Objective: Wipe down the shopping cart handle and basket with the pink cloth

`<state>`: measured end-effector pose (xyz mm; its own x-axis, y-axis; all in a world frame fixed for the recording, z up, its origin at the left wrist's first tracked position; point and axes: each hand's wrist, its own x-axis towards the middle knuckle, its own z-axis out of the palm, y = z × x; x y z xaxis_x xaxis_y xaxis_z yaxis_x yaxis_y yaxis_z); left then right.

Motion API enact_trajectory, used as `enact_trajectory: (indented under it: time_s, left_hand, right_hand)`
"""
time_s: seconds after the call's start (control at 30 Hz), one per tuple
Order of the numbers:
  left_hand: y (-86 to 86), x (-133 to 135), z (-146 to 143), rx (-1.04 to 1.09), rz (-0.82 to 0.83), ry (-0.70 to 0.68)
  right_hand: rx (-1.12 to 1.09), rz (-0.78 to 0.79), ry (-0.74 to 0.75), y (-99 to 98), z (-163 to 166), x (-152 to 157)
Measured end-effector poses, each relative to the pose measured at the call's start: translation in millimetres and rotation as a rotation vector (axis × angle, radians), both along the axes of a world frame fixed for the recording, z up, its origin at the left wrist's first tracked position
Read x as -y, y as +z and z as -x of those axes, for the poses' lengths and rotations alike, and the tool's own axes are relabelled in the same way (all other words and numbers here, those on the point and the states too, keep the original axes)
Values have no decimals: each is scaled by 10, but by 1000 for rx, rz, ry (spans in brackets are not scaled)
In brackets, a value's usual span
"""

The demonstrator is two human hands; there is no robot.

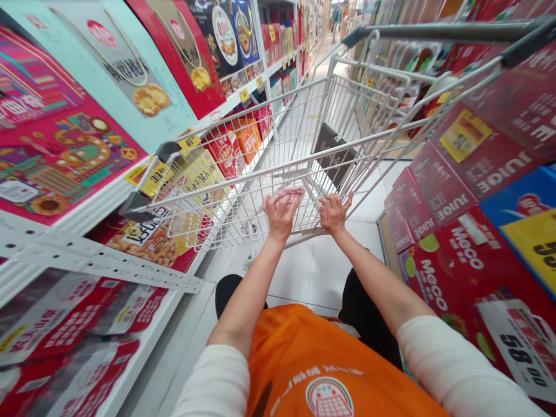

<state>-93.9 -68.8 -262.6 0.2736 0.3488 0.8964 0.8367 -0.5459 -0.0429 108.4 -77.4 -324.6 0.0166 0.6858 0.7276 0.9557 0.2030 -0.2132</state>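
Note:
A metal shopping cart [243, 179] stands across the aisle in front of me. Against its lower side wires, my left hand [280, 217] is closed on a pink cloth [292, 193], which shows above the fingers. My right hand [333, 213] grips the cart's wire bars a little to the right, its fingers curled around them. A dark panel [333, 153] is fixed inside the basket. The cart's handle [438, 32] lies at the upper right.
Shelves [99, 191] with gift boxes and packaged goods line the left. Stacked red drink cartons [452, 260] with price signs close in on the right. White floor tiles [299, 269] lie beneath. Far down the aisle stands a person [336, 22].

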Motion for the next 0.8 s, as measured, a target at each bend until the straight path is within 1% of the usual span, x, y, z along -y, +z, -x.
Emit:
enact_trajectory:
  time_s: [0.07,0.1,0.13,0.2,0.3,0.33,0.37,0.43,0.53,0.6,0.63,0.67,0.8]
  left_hand:
    - [-154,125,93,-80,-44,1]
    - [-193,171,138,-106,-48,-6]
    - [-196,198,177,-117,-35,-14]
    - [-101,186,229,-88,30,-36]
    - [116,76,261,-16,110,-47]
    - [149,48,269,-12,108,-41]
    - [145,37,278,-16,94,-32]
    - [32,74,308,-49,74,-15]
    - [-247,219,384,-61,122,12]
    - [-340,291,446,-39,156,20]
    - [-332,301,478,-28,161,15]
    - [-289,293,508,-21,160,3]
    - [13,154,616,30,145,-25]
  right_hand:
    - [2,-11,8,1,-2,6]
    - [3,-22,17,-1,-5,8]
    - [3,-29,25,-5,-7,10]
    - [-5,-30,30,-19,-10,15]
    - [-31,-17,31,-42,-8,27]
    - [-38,-15,37,-47,-5,33]
    - [-41,-14,44,-50,-2,39]
    - [-40,-17,48,-46,6,51]
    - [-34,-31,36,-23,17,71]
    - [-32,-30,30,-5,23,84]
    - [-34,-26,28,2,26,91]
    - [-40,-25,27,8,28,97]
    - [-69,-56,29,20,36,110]
